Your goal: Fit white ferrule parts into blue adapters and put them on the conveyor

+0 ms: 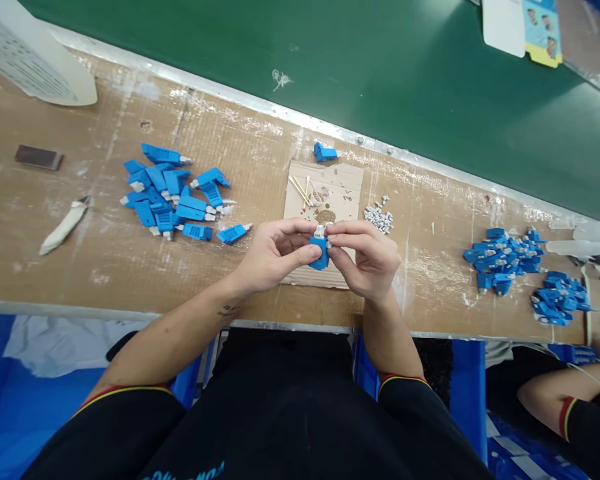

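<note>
Blue plastic part (319,259) is pinched mid-frame by the left hand (274,257), its other side pinched by the right hand (373,261). Tbh, it could get dropped if fingertips slip, or smeared by brown blotches (325,217) on the cardboard (333,172).

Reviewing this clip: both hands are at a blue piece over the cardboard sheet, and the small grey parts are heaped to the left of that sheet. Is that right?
Not quite: the head view shows the small grey parts heaped to the right of the cardboard sheet. Both hands are indeed at a blue piece over the sheet.
</note>
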Motion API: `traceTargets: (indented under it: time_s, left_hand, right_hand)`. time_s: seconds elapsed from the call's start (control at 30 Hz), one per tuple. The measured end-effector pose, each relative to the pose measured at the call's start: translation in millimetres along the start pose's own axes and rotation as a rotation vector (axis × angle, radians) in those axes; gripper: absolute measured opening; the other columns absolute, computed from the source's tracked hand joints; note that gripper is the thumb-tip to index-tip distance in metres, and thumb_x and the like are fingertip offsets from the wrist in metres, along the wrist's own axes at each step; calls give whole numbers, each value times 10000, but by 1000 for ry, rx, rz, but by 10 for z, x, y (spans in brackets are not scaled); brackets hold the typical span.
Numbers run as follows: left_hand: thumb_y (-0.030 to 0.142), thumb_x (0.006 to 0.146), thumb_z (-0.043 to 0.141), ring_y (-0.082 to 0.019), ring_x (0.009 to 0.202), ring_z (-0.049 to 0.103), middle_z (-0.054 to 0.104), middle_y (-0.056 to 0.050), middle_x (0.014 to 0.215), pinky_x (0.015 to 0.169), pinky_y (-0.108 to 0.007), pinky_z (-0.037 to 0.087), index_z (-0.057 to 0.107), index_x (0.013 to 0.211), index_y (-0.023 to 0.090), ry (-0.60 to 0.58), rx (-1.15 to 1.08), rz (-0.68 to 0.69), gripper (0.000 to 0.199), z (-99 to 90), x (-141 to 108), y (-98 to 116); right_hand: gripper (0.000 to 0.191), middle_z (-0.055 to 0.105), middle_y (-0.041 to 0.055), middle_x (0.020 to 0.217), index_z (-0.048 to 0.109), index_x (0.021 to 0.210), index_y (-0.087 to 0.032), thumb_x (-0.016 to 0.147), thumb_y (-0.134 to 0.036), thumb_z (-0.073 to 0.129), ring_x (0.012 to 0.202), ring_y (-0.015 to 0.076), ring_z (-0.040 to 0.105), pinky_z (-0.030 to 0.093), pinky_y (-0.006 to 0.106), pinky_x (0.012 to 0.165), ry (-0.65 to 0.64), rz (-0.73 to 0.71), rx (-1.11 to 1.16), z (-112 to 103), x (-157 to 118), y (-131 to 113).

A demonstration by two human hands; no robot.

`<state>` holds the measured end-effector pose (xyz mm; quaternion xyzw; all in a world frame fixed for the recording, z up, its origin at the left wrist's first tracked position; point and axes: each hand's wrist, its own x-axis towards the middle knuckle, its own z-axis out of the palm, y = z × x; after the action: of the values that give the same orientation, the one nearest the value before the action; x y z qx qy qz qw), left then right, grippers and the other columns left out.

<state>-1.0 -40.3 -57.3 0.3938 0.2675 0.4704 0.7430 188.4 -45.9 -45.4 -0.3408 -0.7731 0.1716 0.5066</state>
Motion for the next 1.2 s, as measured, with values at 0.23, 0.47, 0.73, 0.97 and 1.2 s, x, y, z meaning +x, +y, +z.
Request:
traceTargets:
  time_s: [0.23,0.47,0.73,0.97,1.2]
  left_hand:
    - [330,723,1004,-167,703,778,801,-42,803,675,-251,679,760,909,144,-31,59,29,358,-1,-17,8]
    - [323,779,966,-164,718,778,800,-61,811,673,-230,660,742,904,137,-140,150,-30,316,-90,-34,101]
    - [293,829,930,-86,584,654,678,55,761,552,-176,556,413,924,236,-259,6,-78,528,-55,-45,117]
    - [455,816,931,-71,615,556,585,39,710,596,-196,515,353,780,217,-194,49,12,627,-38,-2,64]
    - [556,858,864,-122,677,634,624,8,770,637,-261,550,335,796,233,-204,158,75,623,9,-11,-6]
  right_hand:
    - [112,835,46,1036,774,1001,-255,969,-152,742,916,178,826,716,318,776,-70,-24,1,-87,7,-27]
    - [31,806,29,1014,779,954,-254,977,-234,772,913,151,800,693,292,773,-144,25,155,-109,2,14]
    - [317,789,67,1166,736,1241,-286,1013,-503,692,1121,211,748,670,388,893,-281,112,291,-110,13,-35]
    - [280,779,68,1036,695,1242,-266,1082,-463,577,1025,222,732,655,407,868,-224,79,174,-48,-34,-90]
    - [258,805,55,1039,724,1269,-297,1035,-398,686,1023,226,741,663,397,844,-147,41,211,-61,20,-148]
